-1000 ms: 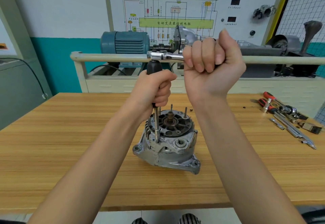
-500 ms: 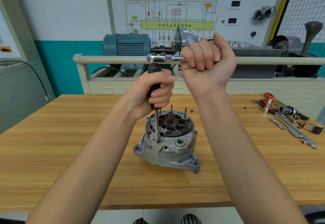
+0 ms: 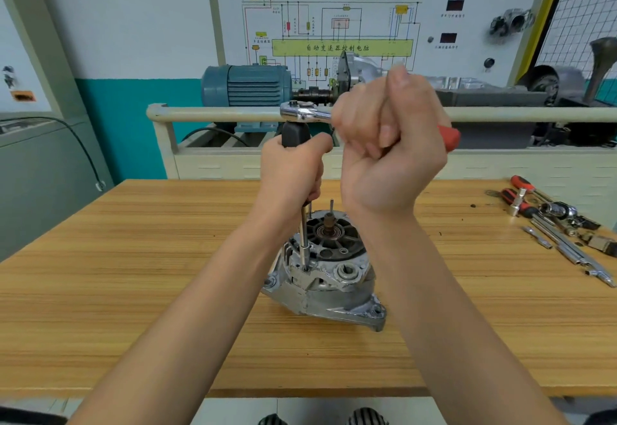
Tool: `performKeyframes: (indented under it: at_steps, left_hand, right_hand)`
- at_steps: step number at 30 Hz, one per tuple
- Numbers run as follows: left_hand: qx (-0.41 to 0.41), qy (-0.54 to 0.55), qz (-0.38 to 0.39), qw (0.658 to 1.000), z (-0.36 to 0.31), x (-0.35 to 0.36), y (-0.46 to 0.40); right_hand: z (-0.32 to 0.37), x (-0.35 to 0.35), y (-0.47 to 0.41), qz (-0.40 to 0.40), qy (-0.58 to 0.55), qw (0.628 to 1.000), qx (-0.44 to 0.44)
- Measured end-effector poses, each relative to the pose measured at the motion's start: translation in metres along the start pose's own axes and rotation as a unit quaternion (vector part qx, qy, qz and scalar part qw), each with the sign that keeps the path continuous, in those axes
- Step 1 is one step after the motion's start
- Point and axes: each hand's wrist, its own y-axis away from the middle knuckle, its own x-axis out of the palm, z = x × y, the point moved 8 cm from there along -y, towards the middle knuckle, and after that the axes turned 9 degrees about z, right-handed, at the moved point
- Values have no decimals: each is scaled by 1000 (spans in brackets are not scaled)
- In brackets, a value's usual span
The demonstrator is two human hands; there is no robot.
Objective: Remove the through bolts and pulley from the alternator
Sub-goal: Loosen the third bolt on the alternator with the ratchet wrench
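Observation:
A silver alternator [image 3: 320,287] stands on the wooden table [image 3: 133,274], its black end face and shaft pointing up. A thin steel extension bar [image 3: 303,241] rises from a bolt hole on the alternator's left rim. My left hand [image 3: 292,174] grips the black driver handle [image 3: 293,132] at the top of that bar. A chrome ratchet head [image 3: 300,112] sits on top of the handle. My right hand [image 3: 390,147] is closed around the ratchet's handle, whose red end [image 3: 449,137] sticks out to the right. Two thin studs [image 3: 331,206] stand up behind the shaft.
Loose tools [image 3: 554,224], among them red-handled drivers, sockets and extension bars, lie at the table's right edge. Behind the table stand a cream rail [image 3: 217,112], a blue-grey electric motor [image 3: 245,85] and a wiring-diagram board [image 3: 334,24].
My right hand has swung the ratchet handle toward me and to the right, so its red end now shows. My left hand stays on the black handle and the alternator has not moved.

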Motion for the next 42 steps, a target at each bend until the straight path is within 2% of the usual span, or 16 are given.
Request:
performKeyframes:
  at_steps: [2,5,8,10,13,16,18,21,24,27,29,32,35,38,40,42]
  left_hand:
    - [-3,6,75,997,-1,4,0]
    - [-17,38,227,973,-3,15,1]
    - [-62,96,299,947,2,27,3]
    - [-76,114,272,952,7,27,-2]
    - [-45,42,146,987,8,17,-8]
    - [-11,-5,15,1000,6,7,-7]
    - [10,-15,-36,999,4,3,-4]
    - [14,-11,-19,1000,4,2,-1]
    - [-4,12,98,995,2,9,0]
    - [-31,34,227,973,0,18,3]
    - [-44,45,256,965,1,23,4]
    - [-44,48,195,979,4,19,-2]
    - [-24,7,41,999,6,6,-6]
    - [4,-32,-77,997,5,-3,-4]
    - [16,-50,-95,994,4,-4,-2]
    - [18,-39,-70,997,4,-3,0]
  right_hand:
    - [-4,-9,-6,-5,-76,996,55]
    - [-18,-35,-10,-104,-217,960,147]
    - [-23,-48,-9,-156,-260,940,157]
    - [-18,-45,-8,-137,-202,960,137]
    - [-4,-26,-6,-63,-63,995,54]
    - [6,-4,1,-20,71,997,-28]
    - [7,6,6,-2,109,993,-43]
    - [6,0,3,-6,41,999,-17]
    - [-3,-19,-8,-37,-85,993,69]
    - [-20,-39,-10,-117,-243,950,158]
    - [-25,-47,-9,-150,-298,928,167]
    - [-22,-48,-8,-152,-253,945,143]
    - [-12,-33,-7,-91,-120,984,93]
    - [-2,-11,-4,-32,-13,999,22]
    - [3,-3,0,-17,27,999,-10]
    - [3,-4,0,-12,5,1000,-4]
